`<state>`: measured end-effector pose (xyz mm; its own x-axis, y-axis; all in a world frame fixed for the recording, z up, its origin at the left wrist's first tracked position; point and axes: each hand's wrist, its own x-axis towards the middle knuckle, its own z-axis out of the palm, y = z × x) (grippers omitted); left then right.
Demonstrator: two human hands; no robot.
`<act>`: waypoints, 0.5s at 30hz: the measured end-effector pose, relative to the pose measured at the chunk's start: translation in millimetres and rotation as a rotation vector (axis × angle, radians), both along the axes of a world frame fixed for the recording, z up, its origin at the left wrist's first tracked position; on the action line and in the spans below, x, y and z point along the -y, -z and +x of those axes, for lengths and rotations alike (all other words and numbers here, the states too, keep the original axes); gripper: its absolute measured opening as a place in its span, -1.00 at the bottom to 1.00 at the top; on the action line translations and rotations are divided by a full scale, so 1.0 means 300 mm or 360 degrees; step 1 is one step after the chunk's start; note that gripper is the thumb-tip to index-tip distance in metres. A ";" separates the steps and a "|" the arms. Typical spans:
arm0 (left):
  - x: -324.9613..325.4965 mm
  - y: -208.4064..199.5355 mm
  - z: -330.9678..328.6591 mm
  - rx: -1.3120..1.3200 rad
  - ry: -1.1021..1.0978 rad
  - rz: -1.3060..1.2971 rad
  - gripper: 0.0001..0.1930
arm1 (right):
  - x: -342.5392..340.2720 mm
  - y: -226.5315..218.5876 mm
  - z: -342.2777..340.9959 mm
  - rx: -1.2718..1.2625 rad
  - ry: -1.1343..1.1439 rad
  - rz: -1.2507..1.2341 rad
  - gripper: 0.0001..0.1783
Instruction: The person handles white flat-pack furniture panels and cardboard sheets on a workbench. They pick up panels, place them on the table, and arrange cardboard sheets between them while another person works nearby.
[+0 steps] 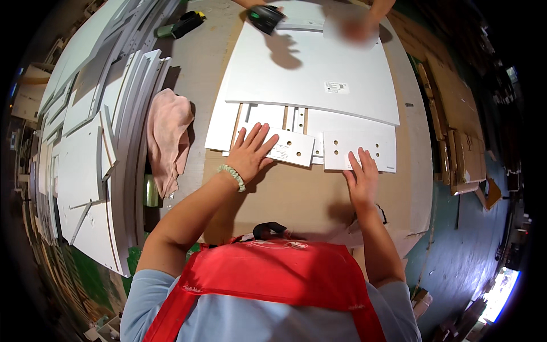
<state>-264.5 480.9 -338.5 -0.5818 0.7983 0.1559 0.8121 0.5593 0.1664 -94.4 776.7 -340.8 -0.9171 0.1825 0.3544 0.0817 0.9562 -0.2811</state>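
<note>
My left hand (249,157) lies flat with its fingers apart on a narrow white board (292,154), which has drilled holes and a printed label. My right hand (363,181) reaches to the lower edge of another white drilled board (359,149), fingers stretched out over it. Neither hand is wrapped round anything. Beyond them a large white panel (307,71) with a small label overlaps further white boards, so parts of those are hidden. Everything rests on brown cardboard (285,196) spread over the table.
Across the table, another person's hand holds a black handheld tool (266,19) with a green spot; their other hand (356,29) is blurred. At left are a pink cloth (168,137), a second black-and-green tool (183,24) and stacked white panels (85,165). Flattened cardboard (450,102) stands at right.
</note>
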 end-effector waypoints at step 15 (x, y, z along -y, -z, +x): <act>-0.047 0.037 -0.046 -0.0120 -0.0317 0.0450 -0.54 | -0.140 0.005 -0.016 -0.0064 0.0590 0.0076 -0.49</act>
<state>-278.5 494.9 -349.7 -0.7002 0.5895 0.4028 0.7075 0.6483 0.2812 -99.1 818.8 -342.4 -0.7769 0.4821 0.4051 0.4147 0.8758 -0.2469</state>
